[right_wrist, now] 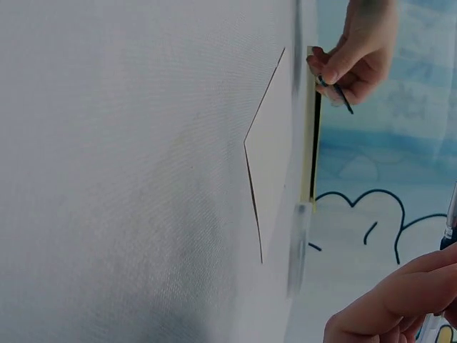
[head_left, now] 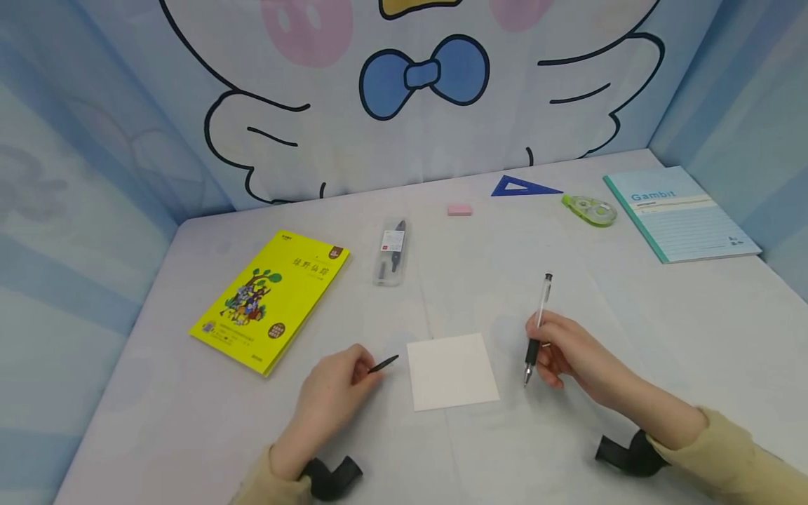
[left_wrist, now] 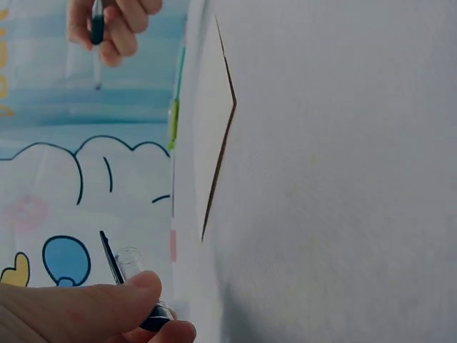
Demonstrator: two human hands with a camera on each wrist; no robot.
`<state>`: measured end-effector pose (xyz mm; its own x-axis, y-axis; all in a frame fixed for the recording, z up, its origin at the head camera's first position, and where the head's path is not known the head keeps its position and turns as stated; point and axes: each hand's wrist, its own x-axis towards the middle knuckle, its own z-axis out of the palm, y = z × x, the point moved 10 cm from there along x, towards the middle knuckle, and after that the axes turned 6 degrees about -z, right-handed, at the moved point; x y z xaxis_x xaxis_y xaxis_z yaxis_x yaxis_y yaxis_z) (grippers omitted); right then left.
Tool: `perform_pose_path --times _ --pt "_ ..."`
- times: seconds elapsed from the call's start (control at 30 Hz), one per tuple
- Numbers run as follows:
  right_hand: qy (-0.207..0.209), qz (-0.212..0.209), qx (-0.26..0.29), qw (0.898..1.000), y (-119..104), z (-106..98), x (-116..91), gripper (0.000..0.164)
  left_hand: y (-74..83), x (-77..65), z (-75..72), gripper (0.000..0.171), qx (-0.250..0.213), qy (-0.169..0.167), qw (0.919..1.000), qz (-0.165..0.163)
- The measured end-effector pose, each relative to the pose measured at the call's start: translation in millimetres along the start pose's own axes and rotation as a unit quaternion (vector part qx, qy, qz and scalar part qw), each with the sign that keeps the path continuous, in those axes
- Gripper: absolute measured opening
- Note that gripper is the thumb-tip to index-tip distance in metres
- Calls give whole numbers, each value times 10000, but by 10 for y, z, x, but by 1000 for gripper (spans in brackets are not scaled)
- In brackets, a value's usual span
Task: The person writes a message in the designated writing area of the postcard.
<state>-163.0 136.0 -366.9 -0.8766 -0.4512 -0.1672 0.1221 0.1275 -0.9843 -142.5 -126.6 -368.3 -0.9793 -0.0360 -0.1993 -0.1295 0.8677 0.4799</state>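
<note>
My right hand [head_left: 577, 354] holds a clear-barrelled gel pen [head_left: 546, 291] with a black grip, its bare tip pointing down, to the right of a blank white paper square [head_left: 451, 372]. Left of that paper, my left hand [head_left: 337, 389] pinches a pen cap between thumb and fingers. The cap's black clip [head_left: 385, 363] juts toward the paper. In the left wrist view the clear end of the cap [left_wrist: 130, 261] shows beyond the thumb, while the rest is hidden by the fingers. The right wrist view catches only part of the right hand [right_wrist: 400, 300] and pen.
A yellow book [head_left: 271, 301] lies at the left, with a clear compass case [head_left: 391, 252] beside it. Farther back are a pink eraser [head_left: 459, 210], a blue set square [head_left: 527, 189] and a green correction tape [head_left: 590, 210]. A notebook [head_left: 682, 217] occupies the back right corner.
</note>
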Motion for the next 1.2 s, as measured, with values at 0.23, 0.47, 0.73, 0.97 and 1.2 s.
perform_pose_path --times 0.23,0.47,0.73,0.97,1.2 --pt "-151 -388 155 9990 -50 -29 -45 16 -137 115 -7 15 344 81 9991 -214" --pt "-189 -312 212 9991 -60 -42 -68 19 -189 153 -21 17 448 149 9985 -290" --pt "-257 -377 187 9988 -84 -23 -67 17 -251 193 -22 21 266 143 9986 -428" --pt "-126 -208 117 9996 -55 -43 -61 17 -314 216 -26 23 -64 123 9984 -540" --pt "-123 -159 104 9997 -57 -45 -62 17 -311 228 -19 26 -39 138 9985 -519"
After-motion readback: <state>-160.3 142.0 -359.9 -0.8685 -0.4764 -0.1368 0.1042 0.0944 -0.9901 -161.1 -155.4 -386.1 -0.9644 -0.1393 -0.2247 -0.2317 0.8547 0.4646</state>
